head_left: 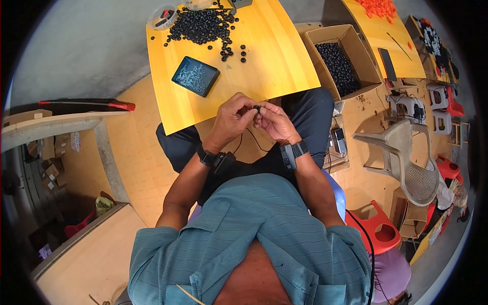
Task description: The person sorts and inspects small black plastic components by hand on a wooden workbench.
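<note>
My left hand (233, 118) and my right hand (274, 122) meet just in front of the near edge of the yellow table (274, 56). Together they pinch a small black ring (257, 108) between the fingertips. Both wrists wear black bands with small devices. A heap of black rings (203, 25) lies at the far side of the table. A dark blue tray (195, 76) of small pale parts sits on the table, to the left of my hands.
A round clear dish (161, 18) stands at the table's far left corner. A cardboard box (341, 63) of black rings stands on the floor to the right. A beige plastic chair (406, 157) and a red stool (378, 229) are further right. A second yellow table (386, 35) stands beyond.
</note>
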Available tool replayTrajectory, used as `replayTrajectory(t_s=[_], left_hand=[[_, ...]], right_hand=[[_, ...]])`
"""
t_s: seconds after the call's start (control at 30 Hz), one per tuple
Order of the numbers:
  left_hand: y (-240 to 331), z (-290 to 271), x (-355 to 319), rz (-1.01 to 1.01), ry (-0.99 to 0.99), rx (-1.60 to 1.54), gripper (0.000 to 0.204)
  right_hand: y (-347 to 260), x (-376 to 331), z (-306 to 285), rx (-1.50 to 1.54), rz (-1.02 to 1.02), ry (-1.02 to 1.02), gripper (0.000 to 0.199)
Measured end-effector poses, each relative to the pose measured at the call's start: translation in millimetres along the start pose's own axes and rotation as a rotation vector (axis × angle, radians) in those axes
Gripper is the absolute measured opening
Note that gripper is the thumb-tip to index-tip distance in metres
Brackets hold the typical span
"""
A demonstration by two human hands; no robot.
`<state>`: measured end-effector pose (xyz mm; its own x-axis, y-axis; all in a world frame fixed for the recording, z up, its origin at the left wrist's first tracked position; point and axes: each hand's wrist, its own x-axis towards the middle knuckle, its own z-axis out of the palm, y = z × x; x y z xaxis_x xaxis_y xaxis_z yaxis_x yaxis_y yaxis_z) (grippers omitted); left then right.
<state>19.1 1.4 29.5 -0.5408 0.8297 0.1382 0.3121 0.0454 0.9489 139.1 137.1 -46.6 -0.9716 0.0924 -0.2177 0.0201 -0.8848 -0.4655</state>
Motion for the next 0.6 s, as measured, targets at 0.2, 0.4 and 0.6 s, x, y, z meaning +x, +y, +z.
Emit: replayTrajectory(t_s=[0.2,0.4,0.6], left_hand=[[-6,-4,1,-0.036,-0.062,-0.096,0.01],[-4,-7,3,-0.02,-0.094,-0.054,0.011],[7,-10,7,-0.011,-0.089,0.026,0.012]], right_hand=[[2,1,0,0.007,-0.001,-0.043,0.025],[1,0,0,0.02,0.03,-0.016,0.024],[3,2,-3,0.013,0.031,-0.009,0.024]])
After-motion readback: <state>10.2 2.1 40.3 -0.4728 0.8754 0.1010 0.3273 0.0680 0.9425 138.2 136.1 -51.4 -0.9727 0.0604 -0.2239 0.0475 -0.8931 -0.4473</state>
